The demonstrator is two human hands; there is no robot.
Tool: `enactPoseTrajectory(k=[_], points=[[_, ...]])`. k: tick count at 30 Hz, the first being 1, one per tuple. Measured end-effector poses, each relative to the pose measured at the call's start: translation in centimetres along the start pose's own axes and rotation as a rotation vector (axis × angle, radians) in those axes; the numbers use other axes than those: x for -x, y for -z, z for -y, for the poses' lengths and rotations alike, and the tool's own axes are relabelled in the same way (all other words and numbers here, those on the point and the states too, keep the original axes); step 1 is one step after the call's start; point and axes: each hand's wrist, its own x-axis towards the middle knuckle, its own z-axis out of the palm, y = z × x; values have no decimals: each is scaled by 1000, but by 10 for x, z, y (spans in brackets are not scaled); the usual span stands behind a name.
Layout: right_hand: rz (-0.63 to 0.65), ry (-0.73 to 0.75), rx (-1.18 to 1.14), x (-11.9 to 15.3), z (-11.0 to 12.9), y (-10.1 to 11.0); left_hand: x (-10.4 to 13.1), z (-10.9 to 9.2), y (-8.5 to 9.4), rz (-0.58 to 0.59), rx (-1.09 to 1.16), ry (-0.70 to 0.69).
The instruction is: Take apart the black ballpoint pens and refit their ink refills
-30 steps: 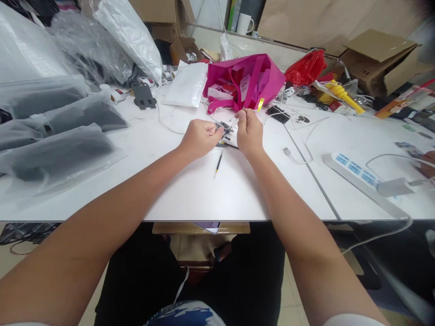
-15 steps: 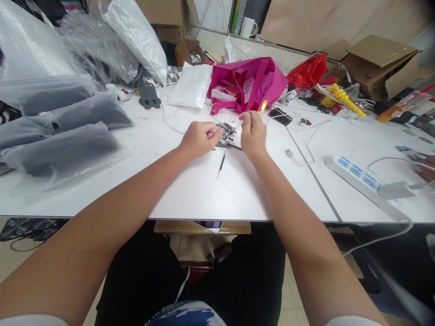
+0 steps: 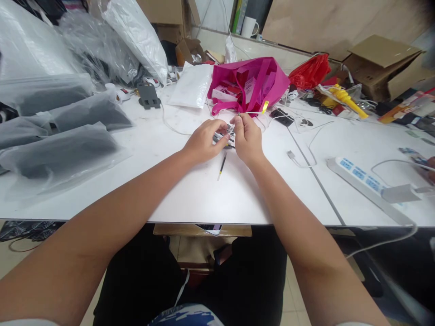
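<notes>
Right fingers (image 3: pixel 239 128) pinch a thin piece (image 3: pixel 239 115); left fingers (image 3: pixel 222 142) curl, partly open.

Glossy white tabletop (image 3: pixel 190 194), crinkly red plastic (image 3: pixel 310 71).

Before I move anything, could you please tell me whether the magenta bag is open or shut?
Open: the magenta bag has a gaping mouth, and small boxes show inside it.

Looks like a workshop/packing rm: long white table (image 3: pixel 204 194) w/ bagged goods (image 3: pixel 64 151), cables, power strip (image 3: pixel 369 185), cardboard box (image 3: pixel 379 63).
</notes>
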Motion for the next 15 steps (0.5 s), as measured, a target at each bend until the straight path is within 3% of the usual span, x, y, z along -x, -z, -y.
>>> enactPoseTrajectory(k=[5,8,10,12,13,15], points=[[38,1,-26,1,0,-2,0,4,-6,22,-3,-20],[24,1,-20,1,-3,-1,-10,-4,2,-21,-42,-43],[13,-3,-16,0,-6,0,-10,-27,16,-35,-69,-58],[10,-15,-14,-1,-7,2,9,-66,33,5,-90,-38],[8,-22,-12,-2,-8,2,28,-89,40,54,-100,-7],[-4,-28,-6,-3,-8,3,82,-134,45,296,-71,10]])
